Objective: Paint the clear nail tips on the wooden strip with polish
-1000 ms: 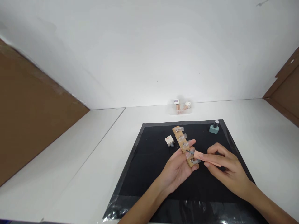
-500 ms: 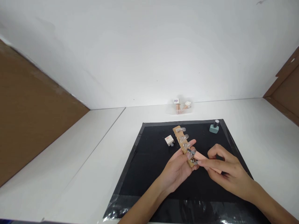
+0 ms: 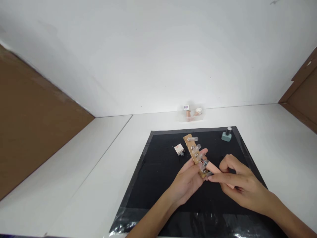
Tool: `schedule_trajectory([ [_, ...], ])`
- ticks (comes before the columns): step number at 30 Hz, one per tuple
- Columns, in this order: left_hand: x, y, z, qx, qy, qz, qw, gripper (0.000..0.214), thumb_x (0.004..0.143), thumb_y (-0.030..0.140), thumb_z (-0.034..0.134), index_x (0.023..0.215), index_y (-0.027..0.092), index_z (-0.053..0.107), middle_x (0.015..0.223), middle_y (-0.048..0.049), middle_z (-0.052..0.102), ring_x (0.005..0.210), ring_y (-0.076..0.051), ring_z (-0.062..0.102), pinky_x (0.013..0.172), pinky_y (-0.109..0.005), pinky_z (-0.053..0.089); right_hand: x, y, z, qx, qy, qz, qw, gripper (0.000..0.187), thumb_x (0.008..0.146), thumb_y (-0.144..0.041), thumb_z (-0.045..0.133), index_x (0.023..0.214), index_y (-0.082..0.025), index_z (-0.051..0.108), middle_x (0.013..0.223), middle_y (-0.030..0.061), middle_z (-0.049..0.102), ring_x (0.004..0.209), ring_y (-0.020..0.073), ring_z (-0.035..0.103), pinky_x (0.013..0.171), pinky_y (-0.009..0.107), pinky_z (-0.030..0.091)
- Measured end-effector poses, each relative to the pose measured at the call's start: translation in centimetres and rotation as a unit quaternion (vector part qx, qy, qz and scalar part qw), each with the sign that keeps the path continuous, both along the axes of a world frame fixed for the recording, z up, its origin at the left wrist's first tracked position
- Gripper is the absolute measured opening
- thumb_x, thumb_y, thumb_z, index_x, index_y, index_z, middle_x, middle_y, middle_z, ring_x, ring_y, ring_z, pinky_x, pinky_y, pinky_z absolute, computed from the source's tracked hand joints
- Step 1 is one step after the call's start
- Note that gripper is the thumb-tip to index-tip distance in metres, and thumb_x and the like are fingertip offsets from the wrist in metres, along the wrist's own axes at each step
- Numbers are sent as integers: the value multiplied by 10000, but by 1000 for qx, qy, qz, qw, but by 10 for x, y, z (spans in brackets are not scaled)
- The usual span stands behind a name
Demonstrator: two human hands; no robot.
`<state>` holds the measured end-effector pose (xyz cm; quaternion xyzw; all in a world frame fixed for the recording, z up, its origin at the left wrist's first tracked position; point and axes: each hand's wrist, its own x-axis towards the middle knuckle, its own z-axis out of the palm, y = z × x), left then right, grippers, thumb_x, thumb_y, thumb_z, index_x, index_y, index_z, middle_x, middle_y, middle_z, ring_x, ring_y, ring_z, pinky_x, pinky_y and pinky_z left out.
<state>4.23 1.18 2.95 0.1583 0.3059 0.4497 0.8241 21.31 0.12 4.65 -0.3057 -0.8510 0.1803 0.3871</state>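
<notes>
My left hand (image 3: 188,181) is closed on the lower end of a tan nail display stand (image 3: 190,144), a narrow strip tilted over the black mat. Several clear false nails (image 3: 196,148) stick out from metal mounts along it. Between the fingers of my right hand (image 3: 241,183) is a nail polish brush (image 3: 214,167) with a long peach cap handle. Its dark tip meets the false nail near my left fingers; whether polish is on it I cannot make out. Left of the strip, an uncapped white polish bottle (image 3: 179,149) rests on the mat.
A teal polish bottle (image 3: 226,136) with a dark cap stands at the mat's far right corner. Behind the black mat (image 3: 148,185), a clear tray (image 3: 182,117) holds peach-and-white bottles. White wall rises at the back, with brown panels (image 3: 37,122) at both sides.
The brush tip has shifted slightly to the right and its handle has tilted a little more steeply. The strip has turned slightly in my left hand.
</notes>
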Motion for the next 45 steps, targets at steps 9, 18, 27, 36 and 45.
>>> schedule_trajectory([
  [9,0,0,0,2,-3,1,1000,409,612,192,779,1007,149,681,768,-6,569,645,-87,514,596,-233,370,-1,0,0,19,-3,-7,1000,401,783,29,420,967,-231,662,653,-15,389,561,118,409,470,236,353],
  [18,0,-1,-2,15,-22,3,1000,384,641,166,751,1015,143,669,766,-12,553,647,-101,513,597,-261,357,-2,1,-2,-6,53,-11,999,461,788,8,480,1107,-301,604,612,-35,433,540,118,446,504,257,381],
  [27,-1,-1,-4,24,-31,10,999,362,666,160,727,1022,139,666,809,-21,531,666,-101,493,571,-254,345,-4,3,1,-8,58,-18,998,434,799,-28,497,1154,-257,595,572,-26,480,522,131,451,495,276,393],
  [36,0,-1,-4,24,-23,12,999,362,649,160,736,1006,152,675,821,-26,533,675,-103,483,566,-249,352,-5,2,1,-64,103,-36,992,397,811,-59,502,1126,-263,630,478,-58,423,473,114,419,431,217,356],
  [45,2,-1,1,20,-12,26,999,360,626,155,754,978,154,682,787,-17,532,651,-93,459,562,-246,336,-3,-1,-3,-225,89,-82,967,188,869,-262,508,932,-202,674,477,-40,533,421,93,457,434,213,392],
])
